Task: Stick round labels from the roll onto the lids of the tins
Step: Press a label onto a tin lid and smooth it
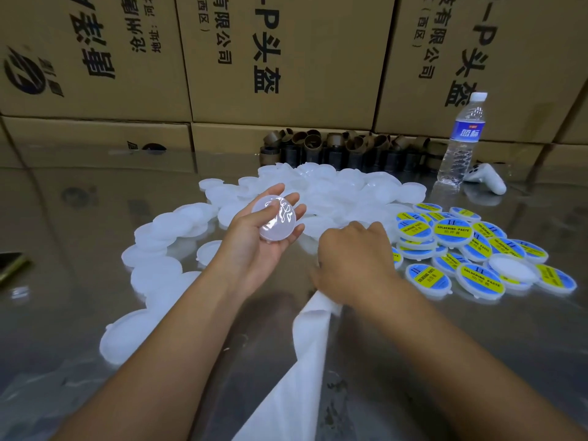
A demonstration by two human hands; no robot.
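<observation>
left grip (254, 249): fingers curled round a blank white lid (277, 219), dead centre
right grip (353, 259): knuckles up over the white label strip (307, 345), lower centre, honestly can't tell if it's pinching
labelled lids (451, 232): heaped at right on the worktop (95, 224)

The round blue-and-yellow labels (453, 232) on the lids (480, 279) at the right read "SOLDERING PASTE" in black on a yellow band, with a "II"-like mark above and small Chinese characters below, too small to be sure of. The middle carton (318, 58) carries, turned sideways, "-P头盔", "有限公司" and "(西区)"; the right carton (525, 43) bears the same print. The left carton (143, 84) shows large sideways characters, a round logo and "地址:". The water bottle (467, 130) has a blue label with white characters, not clearly legible
</observation>
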